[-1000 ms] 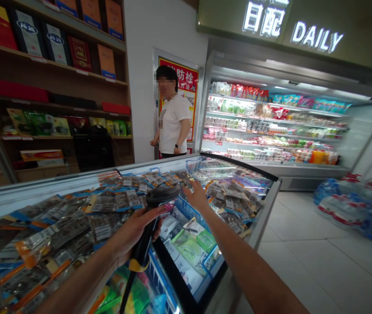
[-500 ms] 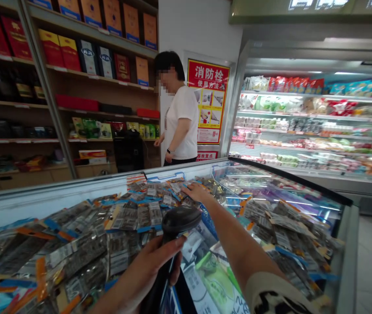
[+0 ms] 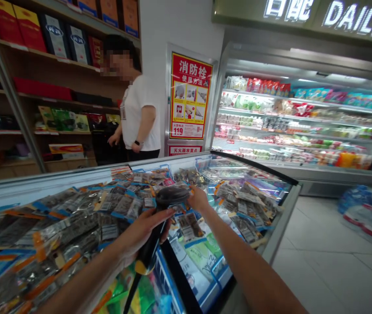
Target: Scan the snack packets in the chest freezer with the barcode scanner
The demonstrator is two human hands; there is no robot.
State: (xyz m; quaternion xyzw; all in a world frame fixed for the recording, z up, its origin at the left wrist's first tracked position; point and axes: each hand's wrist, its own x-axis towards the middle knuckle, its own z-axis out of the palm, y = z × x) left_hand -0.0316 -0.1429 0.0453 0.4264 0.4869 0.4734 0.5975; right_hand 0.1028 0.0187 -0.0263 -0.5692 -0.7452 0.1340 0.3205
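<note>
1. In the head view, the left hand [image 3: 141, 230] is wrapped around the grip of a black barcode scanner [image 3: 172, 195], with the cable [image 3: 131, 291] going down from it. The right hand [image 3: 199, 199] has its fingers bent close together just beside the scanner's head; I cannot tell whether they pinch something.
2. One snack packet [image 3: 189, 226] with a blue strip is below the scanner's head, over the green and white bags [image 3: 199, 256] in the chest freezer [image 3: 284, 223]; lying or hanging, I cannot tell.
3. In my judgement, this packet could slip down among the bags if its hold is weak. The scanner could also knock the right hand, because both are so near.
4. Counted: two hands, one scanner, one separate packet, two packet piles, the left pile [image 3: 74, 224] bigger than the right pile [image 3: 245, 198]; the overlapping prevents an exact number. Behind: one co-worker [image 3: 142, 114], one fire-hydrant poster [image 3: 190, 97].
</note>
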